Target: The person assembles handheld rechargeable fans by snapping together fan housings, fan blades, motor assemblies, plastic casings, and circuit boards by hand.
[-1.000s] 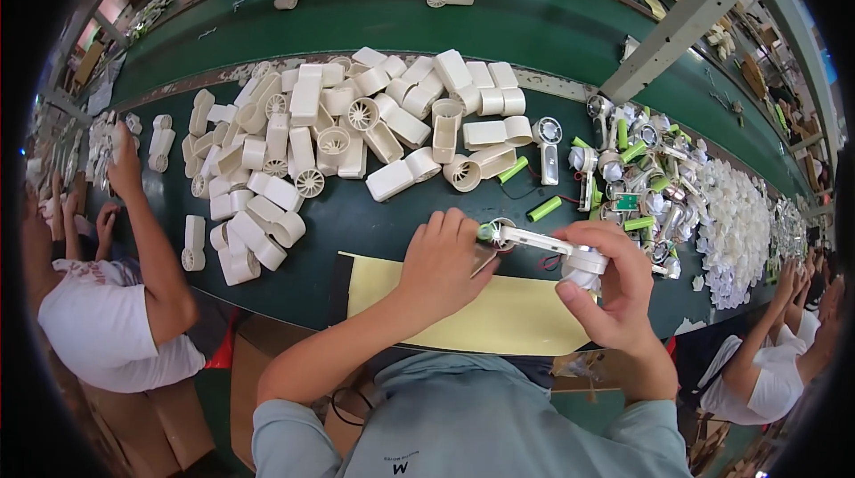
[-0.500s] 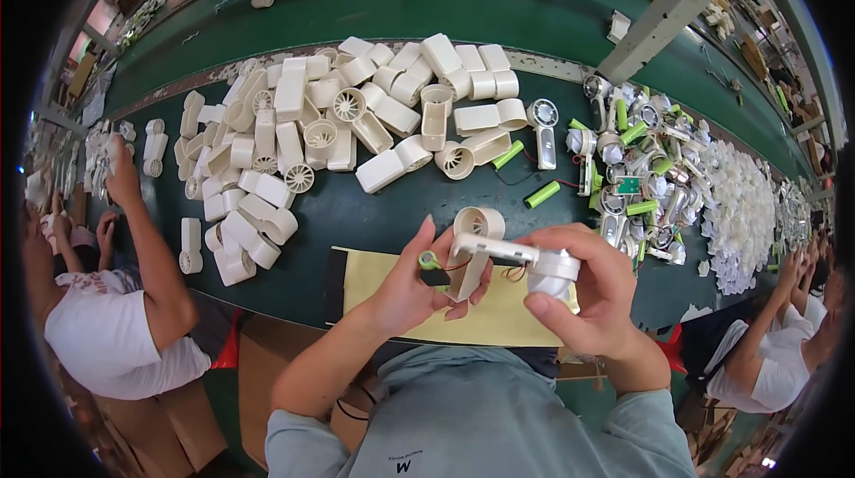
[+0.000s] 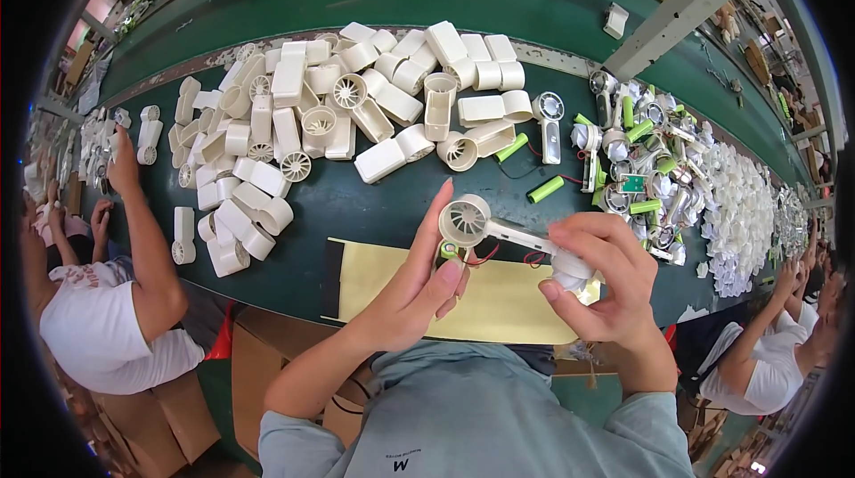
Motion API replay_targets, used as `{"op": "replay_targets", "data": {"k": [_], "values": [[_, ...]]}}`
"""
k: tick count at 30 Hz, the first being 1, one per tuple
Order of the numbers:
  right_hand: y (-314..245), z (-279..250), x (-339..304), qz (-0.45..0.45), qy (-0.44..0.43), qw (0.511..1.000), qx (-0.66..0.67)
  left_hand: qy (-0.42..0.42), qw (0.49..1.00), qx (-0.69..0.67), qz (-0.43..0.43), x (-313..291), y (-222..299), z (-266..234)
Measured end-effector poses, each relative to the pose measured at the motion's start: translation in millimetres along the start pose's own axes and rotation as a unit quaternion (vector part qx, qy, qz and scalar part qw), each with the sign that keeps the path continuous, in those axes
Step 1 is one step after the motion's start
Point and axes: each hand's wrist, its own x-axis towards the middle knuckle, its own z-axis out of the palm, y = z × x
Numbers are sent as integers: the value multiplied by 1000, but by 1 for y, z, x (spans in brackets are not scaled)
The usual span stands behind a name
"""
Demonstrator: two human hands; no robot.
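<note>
Cream plastic in the left hand (image 3: 408, 298): a fan shell (image 3: 464, 220), its round vented end up at the fingertips, thumb and fingers closed about the part below. A green cell (image 3: 448, 250) sits at that same grip, just under the round end. Right hand (image 3: 621, 289): thumb and fingertips pinching the white round end (image 3: 570, 269) of an inner fan assembly (image 3: 518, 237). Its pale strip runs from this pinch leftward to the shell's round end; whether the two touch, cannot tell. Red wires (image 3: 484, 255) loop between the hands.

Directly below both grips, a yellow sheet (image 3: 508, 307) on the dark green tabletop (image 3: 374, 211).

Beyond the right fingertips: a loose green cell (image 3: 545, 189), a second one (image 3: 512, 147) past it, and a flat fan piece (image 3: 551, 141). Right of these, a mixed heap of fan innards (image 3: 634, 182), then crinkled white pieces (image 3: 735, 228).

Beyond and left of the left grip, a broad pile of cream shells (image 3: 399, 104).

Well left of the grips, a co-worker in a white shirt (image 3: 107, 326); well right, another white-shirted person (image 3: 757, 380).

Farthest off, past the pile, a green belt (image 3: 338, 10) carrying a few shells.
</note>
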Motion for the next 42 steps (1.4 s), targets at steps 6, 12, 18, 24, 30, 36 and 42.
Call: {"op": "replay_targets", "data": {"k": [6, 12, 18, 24, 30, 36, 42], "values": [[-3, -1, -2, -4, 5, 1000, -14, 52, 987, 146, 41, -2, -4, 0], [-11, 6, -8, -18, 6, 999, -29, 28, 971, 219, 86, 0, -3, 3], [-20, 8, -6, -1, 3, 1000, -22, 58, 976, 198, 74, -6, -2, 5], [-11, 5, -4, -4, 3, 1000, 3, -60, 993, -66, -77, -14, 15, -11], [-5, 1, -4, -2, -30, 999, 46, -37, 997, -41, -51, -16, 7, -16], [-3, 8, -1, 21, -76, 988, 131, -8, 995, 27, -100, -18, 13, -6], [1, 18, 11, -11, -143, 974, 176, -23, 990, -40, -133, -18, 7, -7]]}}
